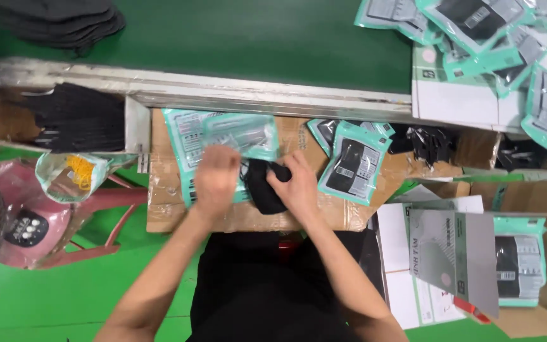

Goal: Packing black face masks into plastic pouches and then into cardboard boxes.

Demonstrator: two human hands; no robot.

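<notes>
Over a cardboard-covered bench (159,215) on green floor, both hands' fingers (284,180) pinch a black mask (264,187).

Bright green floor (64,297), pink plastic chair (106,209), cardboard-topped work surface (166,215).

Packets (223,136) lay on the cardboard (166,209) before the rail (254,95). Boxes (451,253) stood right; a fan (23,228) sat left.

Teal-edged flat pouches: empty stack (223,136) on cardboard, filled pouch (352,163) just right of it, heap (495,38) top right, one (519,261) in grey carton (454,253) lower right.
</notes>
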